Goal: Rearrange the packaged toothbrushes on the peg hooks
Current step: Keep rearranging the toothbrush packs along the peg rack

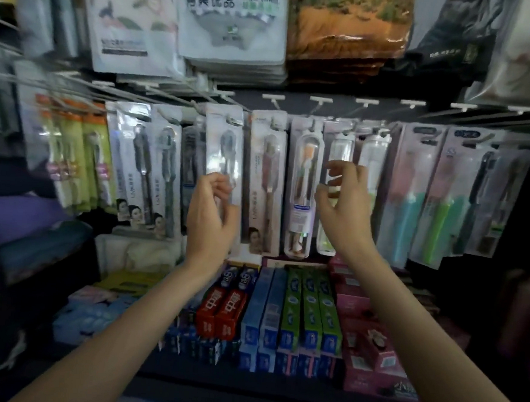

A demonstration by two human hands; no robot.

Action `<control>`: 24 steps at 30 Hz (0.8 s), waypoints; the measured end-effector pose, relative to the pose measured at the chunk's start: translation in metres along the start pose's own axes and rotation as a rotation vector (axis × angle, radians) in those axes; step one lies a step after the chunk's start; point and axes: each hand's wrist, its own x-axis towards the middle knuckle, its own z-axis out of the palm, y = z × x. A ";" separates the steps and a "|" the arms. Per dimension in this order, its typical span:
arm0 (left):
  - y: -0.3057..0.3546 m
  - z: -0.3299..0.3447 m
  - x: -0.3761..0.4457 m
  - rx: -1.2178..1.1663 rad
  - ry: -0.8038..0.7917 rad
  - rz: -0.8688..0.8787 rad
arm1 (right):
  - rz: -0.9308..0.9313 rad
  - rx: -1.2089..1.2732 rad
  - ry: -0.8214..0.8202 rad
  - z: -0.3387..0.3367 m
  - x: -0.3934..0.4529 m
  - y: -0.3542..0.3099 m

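Note:
A row of packaged toothbrushes hangs from white peg hooks (pixel 321 100) across the middle of the rack. My left hand (pixel 213 209) is raised in front of a white-carded pack with a dark-bristled toothbrush (pixel 223 141). Its curled fingers pinch the lower part of that pack, which still hangs at its hook. My right hand (pixel 345 203) hovers in front of the clear-case toothbrush packs (pixel 339 149), fingers loosely curled and spread, holding nothing. Between my hands hang a pink-brush pack (pixel 267 176) and an orange-headed brush in a clear case (pixel 304 184).
Towel and cloth packs (pixel 235 26) hang on the row above. Boxed toothpaste (pixel 281 312) lies stacked on the shelf below my wrists. More toothbrush packs fill the left (pixel 72 156) and right (pixel 439 197) ends of the row. Several front hook tips stand bare.

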 end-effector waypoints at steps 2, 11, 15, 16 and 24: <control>-0.012 -0.023 0.005 0.030 0.005 -0.011 | -0.044 0.039 -0.048 0.021 -0.001 -0.021; -0.085 -0.129 0.020 0.115 -0.116 -0.248 | 0.026 0.130 -0.395 0.137 -0.024 -0.093; -0.109 -0.163 0.022 0.137 -0.166 -0.218 | 0.245 0.072 -0.387 0.183 -0.023 -0.103; -0.113 -0.168 0.023 0.132 -0.175 -0.220 | 0.281 0.065 -0.364 0.193 -0.020 -0.105; -0.136 -0.178 0.036 0.073 -0.177 -0.231 | 0.331 0.211 -0.197 0.224 -0.012 -0.113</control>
